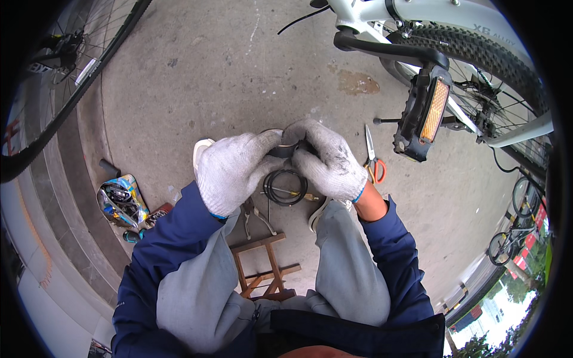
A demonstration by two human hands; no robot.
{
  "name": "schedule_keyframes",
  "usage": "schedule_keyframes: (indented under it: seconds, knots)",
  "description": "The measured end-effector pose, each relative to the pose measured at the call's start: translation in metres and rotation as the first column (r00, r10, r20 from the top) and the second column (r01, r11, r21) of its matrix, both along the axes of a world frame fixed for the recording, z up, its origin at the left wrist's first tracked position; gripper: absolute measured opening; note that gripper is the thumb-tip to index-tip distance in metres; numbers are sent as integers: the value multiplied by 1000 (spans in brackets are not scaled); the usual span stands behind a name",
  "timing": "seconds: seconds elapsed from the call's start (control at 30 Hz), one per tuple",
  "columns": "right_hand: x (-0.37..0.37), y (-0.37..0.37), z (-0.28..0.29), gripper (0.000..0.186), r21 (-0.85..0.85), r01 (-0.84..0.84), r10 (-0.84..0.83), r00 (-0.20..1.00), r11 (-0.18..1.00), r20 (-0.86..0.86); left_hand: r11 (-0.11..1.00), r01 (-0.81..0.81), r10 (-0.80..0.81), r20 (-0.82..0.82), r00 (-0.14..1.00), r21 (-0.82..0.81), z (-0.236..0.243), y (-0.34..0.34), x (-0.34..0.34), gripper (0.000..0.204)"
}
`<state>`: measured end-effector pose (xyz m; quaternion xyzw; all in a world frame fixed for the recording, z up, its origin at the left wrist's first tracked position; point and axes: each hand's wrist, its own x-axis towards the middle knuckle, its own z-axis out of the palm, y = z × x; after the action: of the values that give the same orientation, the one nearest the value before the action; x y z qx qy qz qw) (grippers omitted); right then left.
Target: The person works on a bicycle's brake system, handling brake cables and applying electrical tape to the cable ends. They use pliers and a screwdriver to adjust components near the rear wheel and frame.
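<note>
Both my hands wear whitish knitted work gloves, smudged with dirt. Between them, above the ground in front of my knees, is a small black ring-shaped roll that looks like tape [280,151]. My left hand [231,168] pinches its left side with thumb and fingers. On the other side my right hand [329,160] curls its fingers round the roll and hides part of it. Just below lies a coil of black cable [268,186], with a thin yellowish tool across it. Pliers [256,218] with spread handles rest near my left foot. Orange-handled scissors [375,160] lie right of my right hand.
A white bicycle [412,11] stands at upper right, its pedal [427,113] jutting toward me. Another bicycle's wheel [89,89] is at upper left, by stone steps [77,209]. A bag of tools [123,200] sits at left. A wooden frame [271,256] lies between my legs.
</note>
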<state>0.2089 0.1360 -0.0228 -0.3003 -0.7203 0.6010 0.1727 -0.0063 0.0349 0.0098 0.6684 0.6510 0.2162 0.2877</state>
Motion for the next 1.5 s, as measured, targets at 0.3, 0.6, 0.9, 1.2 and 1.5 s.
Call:
schedule_keyframes:
  seconds: [0.3, 0.6, 0.9, 1.2, 1.5]
  knots:
    - [-5, -3, -6, 25, 27, 19, -18, 999, 999, -36, 996, 41, -45, -48, 998, -78, 4, 3, -1, 47]
    - [12, -12, -49, 31, -1, 236, -232, 956, 972, 180, 990, -120, 126, 76, 989, -72, -43, -4, -11, 37]
    - [49, -27, -138, 32, -337, 370, -239, 897, 865, 371, 968, -142, 46, -409, 911, -206, -174, -36, -64, 30]
    - [10, -26, -111, 49, -730, 367, -392, 908, 577, 146, 880, -286, 358, 133, 924, -378, -158, -28, -38, 49]
    - [-46, -45, -94, 53, -400, 453, -375, 890, 797, 261, 756, -235, 637, 602, 482, -612, -107, -11, 23, 46]
